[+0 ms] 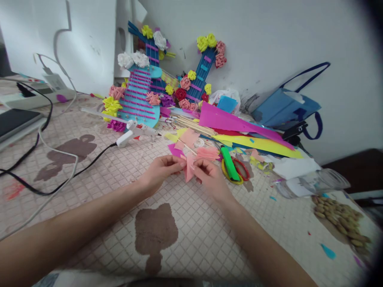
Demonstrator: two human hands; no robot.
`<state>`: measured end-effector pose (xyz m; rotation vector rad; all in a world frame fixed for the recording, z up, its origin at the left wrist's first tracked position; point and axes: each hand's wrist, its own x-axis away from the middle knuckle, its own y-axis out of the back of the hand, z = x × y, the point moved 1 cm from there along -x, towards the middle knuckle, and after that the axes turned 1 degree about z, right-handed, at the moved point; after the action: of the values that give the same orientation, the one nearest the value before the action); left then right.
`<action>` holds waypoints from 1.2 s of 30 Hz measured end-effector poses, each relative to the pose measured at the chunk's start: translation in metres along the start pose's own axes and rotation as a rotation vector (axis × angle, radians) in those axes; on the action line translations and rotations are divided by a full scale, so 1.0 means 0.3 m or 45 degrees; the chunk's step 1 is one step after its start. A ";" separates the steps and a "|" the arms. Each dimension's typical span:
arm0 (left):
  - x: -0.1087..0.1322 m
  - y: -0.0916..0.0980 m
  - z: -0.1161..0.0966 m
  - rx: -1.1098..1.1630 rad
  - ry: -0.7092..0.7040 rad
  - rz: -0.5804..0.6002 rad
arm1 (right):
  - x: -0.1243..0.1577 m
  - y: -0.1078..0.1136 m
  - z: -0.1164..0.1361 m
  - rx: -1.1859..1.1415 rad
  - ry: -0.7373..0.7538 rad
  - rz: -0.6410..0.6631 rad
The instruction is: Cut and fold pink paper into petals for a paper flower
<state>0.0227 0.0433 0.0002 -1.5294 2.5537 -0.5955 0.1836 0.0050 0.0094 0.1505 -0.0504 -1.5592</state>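
Observation:
Between my two hands is a small piece of pink crepe paper (pixel 188 172), pointed at its lower end. My left hand (pixel 166 167) pinches its left edge with thumb and forefinger. On the opposite edge my right hand (pixel 209 172) grips it the same way, fingers curled. Just beyond lie more pink paper pieces (pixel 206 153), a magenta scrap (pixel 176 150) and a thin wooden stick (pixel 188 148). To the right of my right hand rest scissors (pixel 243 169) with red and yellow handles, under a bright green utility knife (pixel 229 163).
A white glue gun (pixel 131 133) with a black cord lies at left. Behind stand blue paper decorations (pixel 136 97) with paper flowers. Coloured paper sheets (pixel 239 123), wooden sticks (pixel 191 124) and a blue bag (pixel 281 107) are at the back. Peanuts (pixel 338 217) lie at right.

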 end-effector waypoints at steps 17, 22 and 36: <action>-0.008 0.013 0.002 0.010 0.001 -0.015 | -0.007 0.017 0.002 -0.243 -0.202 0.055; -0.008 0.013 -0.003 -0.083 -0.059 0.005 | -0.005 0.012 -0.004 -0.262 -0.207 0.115; -0.005 0.015 -0.011 -0.113 -0.034 -0.053 | -0.011 0.022 -0.009 -0.143 -0.106 -0.014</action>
<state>0.0188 0.0475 0.0012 -1.6103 2.5669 -0.4695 0.1906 0.0084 0.0078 -0.0029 -0.0277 -1.5744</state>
